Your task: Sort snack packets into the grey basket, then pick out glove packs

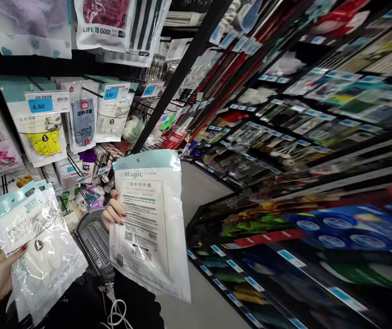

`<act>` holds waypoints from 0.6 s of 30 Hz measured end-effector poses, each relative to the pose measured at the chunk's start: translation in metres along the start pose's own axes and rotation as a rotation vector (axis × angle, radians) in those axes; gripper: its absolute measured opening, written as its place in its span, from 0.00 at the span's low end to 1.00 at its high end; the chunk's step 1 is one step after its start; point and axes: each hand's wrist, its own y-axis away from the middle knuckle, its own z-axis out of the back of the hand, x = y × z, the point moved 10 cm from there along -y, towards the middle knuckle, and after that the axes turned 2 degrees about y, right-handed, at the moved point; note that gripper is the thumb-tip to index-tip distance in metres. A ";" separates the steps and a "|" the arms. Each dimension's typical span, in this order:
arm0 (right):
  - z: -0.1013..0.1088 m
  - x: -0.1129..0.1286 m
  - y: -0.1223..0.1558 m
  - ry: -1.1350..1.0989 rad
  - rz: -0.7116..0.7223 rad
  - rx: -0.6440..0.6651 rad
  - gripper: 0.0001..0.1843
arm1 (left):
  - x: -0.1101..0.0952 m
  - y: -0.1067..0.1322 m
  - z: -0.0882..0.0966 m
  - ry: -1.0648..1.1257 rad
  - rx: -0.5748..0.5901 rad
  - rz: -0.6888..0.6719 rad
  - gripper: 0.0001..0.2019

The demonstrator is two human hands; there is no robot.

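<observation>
At the lower left, my left hand (5, 274) is closed on clear-fronted packs of white household gloves (43, 249), its thumb with red nail pressed on the front. More than one pack seems to be layered there. My right hand (114, 212) grips the left edge of another glove pack (147, 219), its fingers curled over the printed side. That pack is upright, with a teal top strip, the word "Magic", lines of text and a barcode facing me. Its contents do not show, and the rest of my right hand is hidden behind it.
A grey perforated basket (94, 235) is below, between my hands. Hanging glove packs (43, 137) with price tags fill the rack at left. A black upright post (182, 68) stands ahead. Shelves of goods (305, 123) line the right, blurred, beside a grey floor (204, 192).
</observation>
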 end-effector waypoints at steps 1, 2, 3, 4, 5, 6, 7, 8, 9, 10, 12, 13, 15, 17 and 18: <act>-0.002 -0.003 0.002 -0.072 0.011 0.008 0.26 | 0.000 0.001 0.002 -0.004 -0.012 0.002 0.34; -0.005 -0.006 0.004 -0.132 0.013 0.017 0.26 | 0.000 0.003 0.003 -0.005 -0.022 0.005 0.34; -0.008 -0.009 0.005 -0.182 0.012 0.022 0.25 | 0.000 0.004 0.003 -0.004 -0.028 0.007 0.33; -0.011 -0.010 0.005 -0.224 0.009 0.024 0.21 | 0.000 0.005 0.003 -0.001 -0.029 0.009 0.33; -0.013 -0.011 0.004 -0.257 0.007 0.024 0.17 | 0.000 0.006 0.002 0.002 -0.027 0.010 0.33; -0.014 -0.011 0.002 -0.282 0.006 0.019 0.13 | -0.001 0.006 0.001 0.008 -0.019 0.010 0.33; -0.015 -0.012 -0.002 -0.298 0.005 0.012 0.09 | -0.001 0.006 -0.001 0.013 -0.008 0.010 0.32; -0.015 -0.012 -0.006 -0.303 0.002 0.003 0.06 | -0.002 0.006 -0.002 0.017 0.002 0.012 0.32; -0.015 -0.012 -0.011 -0.299 0.000 -0.009 0.04 | -0.002 0.007 -0.004 0.017 0.010 0.014 0.32; -0.015 -0.012 -0.016 -0.286 -0.001 -0.022 0.04 | -0.002 0.007 -0.005 0.014 0.017 0.018 0.31; -0.014 -0.012 -0.025 -0.237 -0.006 -0.051 0.06 | -0.003 0.007 -0.007 0.005 0.019 0.028 0.31; -0.014 -0.012 -0.028 -0.204 -0.008 -0.064 0.07 | -0.003 0.007 -0.007 0.000 0.016 0.028 0.30; -0.014 -0.011 -0.032 -0.122 -0.015 -0.089 0.09 | -0.005 0.008 -0.008 -0.009 0.007 0.018 0.30; -0.014 -0.010 -0.033 -0.017 -0.031 -0.109 0.14 | -0.006 0.007 -0.008 -0.011 0.006 0.010 0.28; -0.014 -0.010 -0.032 0.044 -0.040 -0.118 0.17 | -0.007 0.006 -0.009 -0.011 0.010 0.006 0.28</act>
